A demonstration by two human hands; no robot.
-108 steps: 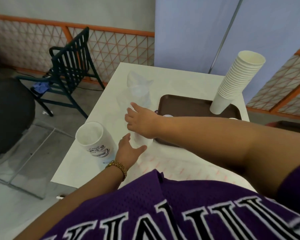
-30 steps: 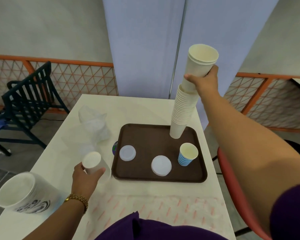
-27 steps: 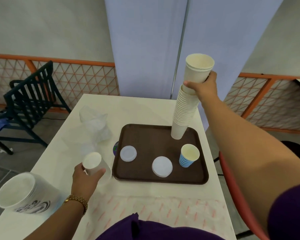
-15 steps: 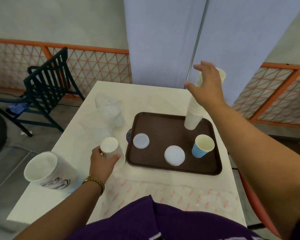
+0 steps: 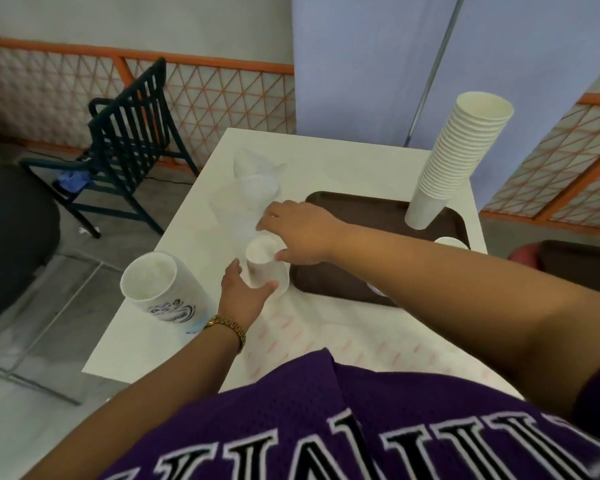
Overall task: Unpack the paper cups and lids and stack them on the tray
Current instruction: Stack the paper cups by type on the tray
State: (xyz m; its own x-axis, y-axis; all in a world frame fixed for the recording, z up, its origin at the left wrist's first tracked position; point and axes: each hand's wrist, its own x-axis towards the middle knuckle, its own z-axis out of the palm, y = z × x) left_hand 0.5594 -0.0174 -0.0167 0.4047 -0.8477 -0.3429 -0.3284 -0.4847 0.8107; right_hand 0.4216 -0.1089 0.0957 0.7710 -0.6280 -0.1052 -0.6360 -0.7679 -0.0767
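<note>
Tray [image 5: 357,209]: dark brown
Cup stack [image 5: 454,161]: plain cream-white
Large cup [image 5: 160,289]: white, black swirl print
Table [image 5: 326,157]: white
Paper sheet [image 5: 326,337]: white, pink dashes
Chair [image 5: 125,133]: dark green
Shirt [image 5: 291,427]: purple, lettered black with white edging
</note>
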